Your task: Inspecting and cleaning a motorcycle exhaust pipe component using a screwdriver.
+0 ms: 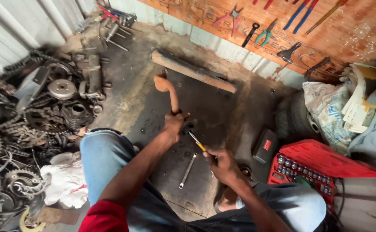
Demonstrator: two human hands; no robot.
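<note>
My left hand [173,122] grips the lower end of a rusty orange bent metal pipe [167,88] that stands up from the dark floor mat [213,107]. A black fitting [187,127] sits at the pipe's base beside that hand. My right hand [222,165] holds a screwdriver with a yellow collar [196,142], its tip pointing into the black fitting. A silver wrench [188,170] lies on the mat between my knees.
Chains, sprockets and engine parts [33,116] are heaped at left, with a white rag [65,178] near my left knee. An open red socket case [314,165], a black box [264,146] and a tyre [293,116] lie at right. A wooden beam [192,71] crosses the mat's far edge. Pliers hang on the board [282,25].
</note>
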